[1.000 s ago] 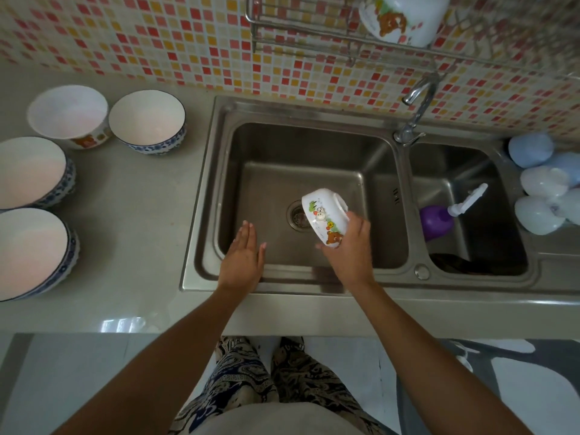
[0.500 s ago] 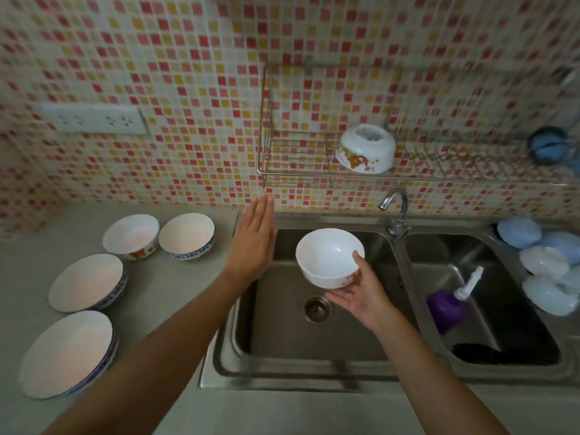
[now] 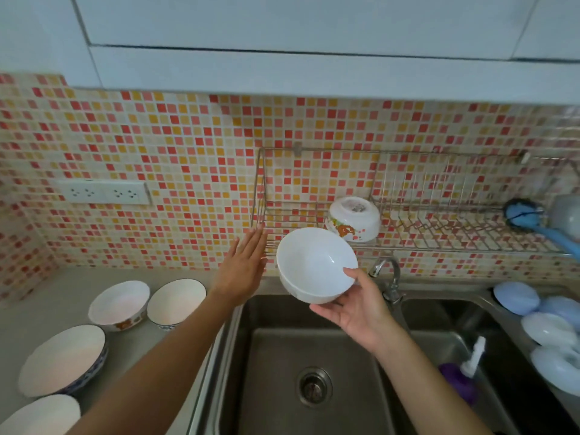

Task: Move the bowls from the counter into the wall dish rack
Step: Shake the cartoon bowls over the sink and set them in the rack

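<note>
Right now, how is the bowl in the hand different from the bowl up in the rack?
The held bowl faces open side up, gripped by the right hand above the sink; the racked bowl sits upside down in the wall dish rack. The held bowl shows its plain white inside; the racked bowl shows cartoon pictures. Both are white and look similar in size.

Grey counter [image 3: 47, 296] left of sink: four bowls, all upright. Two small ones [image 3: 119, 304] [image 3: 176, 302] side by side at back, two larger [image 3: 62, 359] [image 3: 40, 416] nearer front edge. Wall rack [image 3: 439, 243]: one bowl [image 3: 354, 218] upside down, blue brush [image 3: 530, 221] at right.
</note>
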Demonstrator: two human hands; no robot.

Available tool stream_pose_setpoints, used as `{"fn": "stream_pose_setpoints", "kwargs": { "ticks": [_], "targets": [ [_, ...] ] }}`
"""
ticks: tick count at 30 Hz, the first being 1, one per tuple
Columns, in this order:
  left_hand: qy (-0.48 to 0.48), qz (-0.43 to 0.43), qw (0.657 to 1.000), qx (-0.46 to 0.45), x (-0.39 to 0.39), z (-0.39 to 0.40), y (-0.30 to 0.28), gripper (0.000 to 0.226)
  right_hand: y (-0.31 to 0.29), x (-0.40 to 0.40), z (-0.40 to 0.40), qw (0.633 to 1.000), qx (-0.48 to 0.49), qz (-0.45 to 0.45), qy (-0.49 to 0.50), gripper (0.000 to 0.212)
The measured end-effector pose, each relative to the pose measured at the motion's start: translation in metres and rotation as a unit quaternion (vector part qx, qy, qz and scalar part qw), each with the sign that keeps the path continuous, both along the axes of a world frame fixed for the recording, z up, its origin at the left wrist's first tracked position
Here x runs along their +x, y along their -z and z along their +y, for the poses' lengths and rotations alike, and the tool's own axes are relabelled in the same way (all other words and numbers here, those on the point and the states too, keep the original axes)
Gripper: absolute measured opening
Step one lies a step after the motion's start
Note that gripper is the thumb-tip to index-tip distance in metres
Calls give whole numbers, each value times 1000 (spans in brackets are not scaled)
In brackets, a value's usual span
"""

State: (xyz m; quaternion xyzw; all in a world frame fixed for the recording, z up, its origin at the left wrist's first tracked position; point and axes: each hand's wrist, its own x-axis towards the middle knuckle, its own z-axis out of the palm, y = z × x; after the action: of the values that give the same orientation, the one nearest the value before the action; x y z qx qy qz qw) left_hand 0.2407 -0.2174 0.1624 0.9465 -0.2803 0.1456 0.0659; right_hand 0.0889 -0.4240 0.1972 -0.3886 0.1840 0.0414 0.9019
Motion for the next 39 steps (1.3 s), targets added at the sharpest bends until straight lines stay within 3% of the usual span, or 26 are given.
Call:
{"fn": "stream_pose_setpoints", "kwargs": {
  "ticks": [5, 11, 16, 19, 24, 26, 29, 32, 39],
  "targets": [
    [8, -10, 999, -37, 2, -1, 4, 59, -34, 26, -13, 998, 22, -49, -12, 41],
    [-6, 0, 998, -60, -1, -6, 5, 64, -66, 76, -20, 997, -30, -66, 8, 40],
    [-10, 17, 998, -60, 0, -6, 2, 63, -62, 119, -25, 976, -193, -104, 15, 58],
    [-13, 31, 998, -52, -3, -7, -3, 62, -59, 140, -20, 924, -366, -111, 23, 70],
    [-26, 44, 998, -32, -7, -8, -8, 66, -46, 165, -13, 721, -673, -161, 47, 88],
    [-24, 51, 998, -39, -7, -8, -8, 67, -38, 171, -14, 647, -742, -174, 25, 91],
    [-22, 58, 997, -44, -7, -7, -9, 68, -28, 175, -15, 568, -803, -178, -24, 92],
    [-22, 57, 997, -44, -7, -7, -9, 69, -25, 176, -11, 541, -822, -171, -43, 90],
    [-24, 57, 997, -47, -6, -8, -7, 69, -25, 180, -11, 553, -816, -145, -87, 91]
  ]
}}
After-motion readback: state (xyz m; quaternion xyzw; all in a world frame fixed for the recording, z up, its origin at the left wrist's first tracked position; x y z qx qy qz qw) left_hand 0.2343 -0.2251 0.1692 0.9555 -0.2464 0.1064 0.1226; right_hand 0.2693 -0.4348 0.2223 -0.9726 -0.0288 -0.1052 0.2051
